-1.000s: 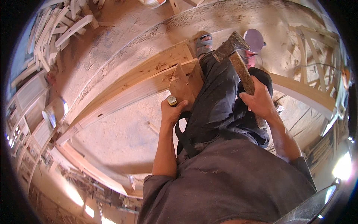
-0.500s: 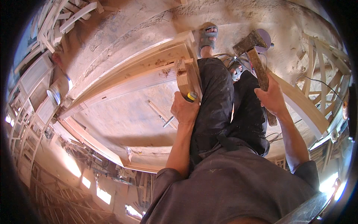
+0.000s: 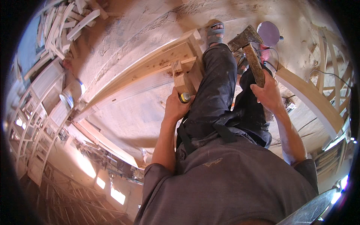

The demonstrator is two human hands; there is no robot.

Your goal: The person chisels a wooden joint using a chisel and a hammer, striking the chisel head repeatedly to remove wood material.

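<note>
My left hand (image 3: 177, 105) is closed around a chisel (image 3: 185, 97), whose yellow-and-black handle end with a metal cap sticks up from the fist. Its blade is hidden by the hand. That fist rests against a pale wooden post (image 3: 182, 81) with a notch cut near its end, beside my left thigh. My right hand (image 3: 268, 92) grips the worn wooden handle of a hatchet (image 3: 256, 65) over my right leg. The hatchet's dark, rough metal head (image 3: 245, 38) points away from me, well apart from the chisel.
A large wooden frame (image 3: 146, 62) lies on the left, with the post on it. A curved board (image 3: 311, 99) stands at the right. Beyond the hatchet are a purple round lid (image 3: 268, 33) and a cable. Offcuts (image 3: 63, 28) pile up far left, near a tipped bucket (image 3: 66, 100).
The hatchet has shifted left, uncovering the purple lid behind its head. My left hand still holds the chisel at the post, its capped end now turned more into view. The whole view has shifted slightly.
</note>
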